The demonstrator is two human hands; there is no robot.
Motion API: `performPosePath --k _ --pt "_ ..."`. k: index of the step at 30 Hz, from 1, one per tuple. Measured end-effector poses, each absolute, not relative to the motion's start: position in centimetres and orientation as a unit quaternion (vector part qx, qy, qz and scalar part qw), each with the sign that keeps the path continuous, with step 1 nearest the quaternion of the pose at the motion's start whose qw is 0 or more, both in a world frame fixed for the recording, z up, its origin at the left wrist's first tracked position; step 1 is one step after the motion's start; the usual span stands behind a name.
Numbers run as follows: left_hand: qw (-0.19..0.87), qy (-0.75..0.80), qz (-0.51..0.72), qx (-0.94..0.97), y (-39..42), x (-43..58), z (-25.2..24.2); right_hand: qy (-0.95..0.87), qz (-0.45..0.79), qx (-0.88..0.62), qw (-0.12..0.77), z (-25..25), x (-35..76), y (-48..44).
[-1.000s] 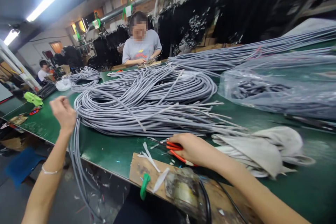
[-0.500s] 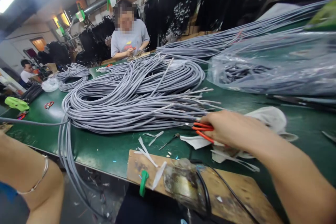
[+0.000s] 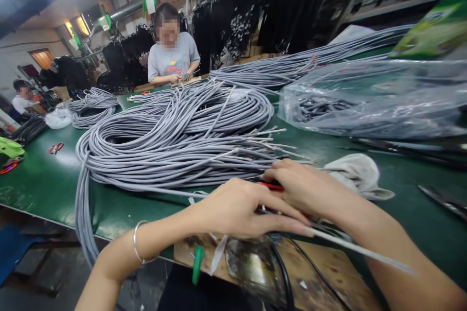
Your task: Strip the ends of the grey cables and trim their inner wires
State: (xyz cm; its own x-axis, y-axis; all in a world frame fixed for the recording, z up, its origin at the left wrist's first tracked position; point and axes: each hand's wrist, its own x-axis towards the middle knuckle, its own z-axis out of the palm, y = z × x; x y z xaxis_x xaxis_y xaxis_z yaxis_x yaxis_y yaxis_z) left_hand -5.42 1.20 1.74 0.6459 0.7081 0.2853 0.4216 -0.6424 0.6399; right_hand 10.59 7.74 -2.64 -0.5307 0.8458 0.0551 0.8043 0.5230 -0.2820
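My left hand [image 3: 248, 209] reaches over the near edge of the green table and pinches a grey cable near its pale stripped end [image 3: 357, 245], which points to the lower right. Just beyond it, my right hand [image 3: 295, 182] is closed on red-handled cutters [image 3: 270, 186]; their blades are mostly hidden behind my hands. A large looped bundle of grey cables [image 3: 146, 155] lies to the left of my right hand, its loose ends pointing right. Beside my right wrist rests a crumpled white cloth [image 3: 355, 172].
A stained wooden board [image 3: 324, 272] with a green clamp [image 3: 197, 265] sits at the near edge. Clear plastic bags [image 3: 375, 107] lie on the right, near dark scissors [image 3: 443, 201]. A person [image 3: 173, 53] sits across the green table [image 3: 47, 180].
My left hand has come in from the left and now holds a cable end beside my right hand. The cutters are more covered by my hands. The view has shifted slightly.
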Motion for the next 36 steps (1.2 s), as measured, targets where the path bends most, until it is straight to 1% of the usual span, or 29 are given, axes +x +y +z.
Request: performPosePath --k 3,5,9,11,12,13,14,16,18,20,24,27,32,36 --pt "0.201 0.442 0.281 0.828 0.9 -7.6 0.8 -0.89 0.135 -0.426 0.089 -2.7 8.8 7.3" --pt "0.193 0.515 0.325 0.769 1.0 -9.6 0.7 -0.912 0.182 -0.357 0.092 -3.3 7.0 6.7" --pt "0.295 0.561 0.453 0.627 1.5 -12.3 0.3 -0.923 0.218 -0.3 0.103 -4.7 4.9 5.8" --pt "0.337 0.555 0.491 0.581 1.4 -12.6 -0.1 -0.926 0.225 -0.284 0.108 -4.5 5.1 5.5" --pt "0.351 0.551 0.501 0.568 1.2 -12.6 -0.4 -0.921 0.25 -0.274 0.119 -4.2 5.4 5.4" --pt "0.358 0.546 0.509 0.561 1.0 -12.4 -0.6 -0.91 0.285 -0.266 0.14 -3.8 5.8 5.3" --pt "0.359 0.541 0.514 0.56 0.7 -12.1 -0.8 -0.885 0.341 -0.261 0.181 -3.3 6.2 5.1" --pt "0.345 0.533 0.516 0.575 0.1 -11.5 -1.2 -0.807 0.423 -0.287 0.296 -2.3 6.6 4.7" --pt "0.316 0.523 0.511 0.605 -0.5 -11.0 -1.4 -0.733 0.439 -0.341 0.392 -1.7 6.6 4.2" --pt "0.273 0.513 0.505 0.638 -1.0 -10.6 -1.5 -0.684 0.449 -0.38 0.431 -1.6 6.3 3.9" --pt "0.166 0.493 0.507 0.688 -1.3 -10.2 -1.7 -0.61 0.528 -0.382 0.451 -2.1 5.9 3.6" --pt "0.119 0.482 0.503 0.708 -1.4 -9.9 -2.0 -0.562 0.565 -0.371 0.477 -2.4 5.7 3.5" --pt "0.103 0.475 0.513 0.708 -1.4 -9.6 -2.4 -0.528 0.587 -0.377 0.485 -2.5 5.1 3.1" --pt "0.117 0.472 0.512 0.708 -1.5 -9.6 -2.3 -0.535 0.59 -0.386 0.465 -2.5 4.6 2.9"
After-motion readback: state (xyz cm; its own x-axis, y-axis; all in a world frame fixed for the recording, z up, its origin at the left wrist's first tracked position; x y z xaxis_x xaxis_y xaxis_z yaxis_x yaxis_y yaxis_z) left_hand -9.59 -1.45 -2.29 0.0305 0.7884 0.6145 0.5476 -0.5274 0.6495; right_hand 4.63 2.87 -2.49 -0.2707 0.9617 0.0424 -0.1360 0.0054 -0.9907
